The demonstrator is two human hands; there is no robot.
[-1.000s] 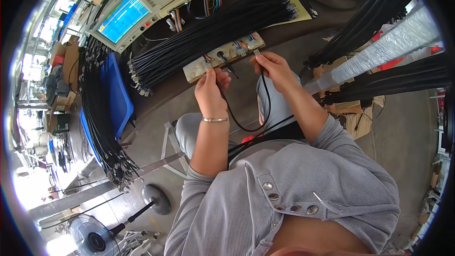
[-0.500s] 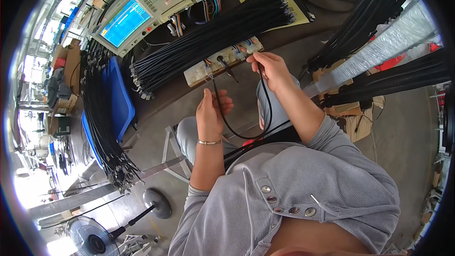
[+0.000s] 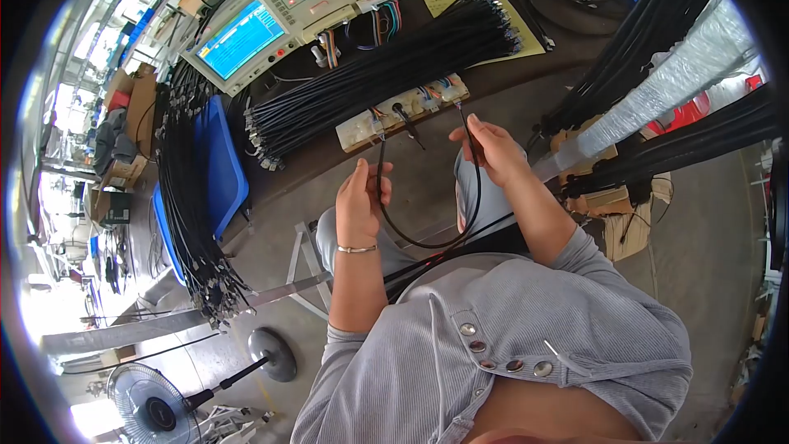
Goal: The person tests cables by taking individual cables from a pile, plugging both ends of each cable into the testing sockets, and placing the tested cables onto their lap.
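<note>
A black cable (image 3: 422,244) hangs in a U from the pale connector board (image 3: 358,131) at the bench edge, one end at the board's left part and the other at its right end. My left hand (image 3: 359,201) is beside the cable's left side, fingers apart, holding nothing. Beside the right side of the loop is my right hand (image 3: 491,150), its fingers apart and also holding nothing. Behind the board lies a thick bundle of black cables (image 3: 370,74). A tester with a lit blue screen (image 3: 241,39) stands behind the bundle.
A blue tray (image 3: 228,173) and hanging cables (image 3: 185,197) are at the left. Yellow paper (image 3: 532,39) lies under the bundle's right end. At the right are a plastic-wrapped pole (image 3: 666,86) and more black cables (image 3: 682,146). A fan (image 3: 152,407) stands at lower left.
Both hands have let go of the cable ends and moved back from the board. The cable now hangs from the board at both ends. The view has shifted slightly.
</note>
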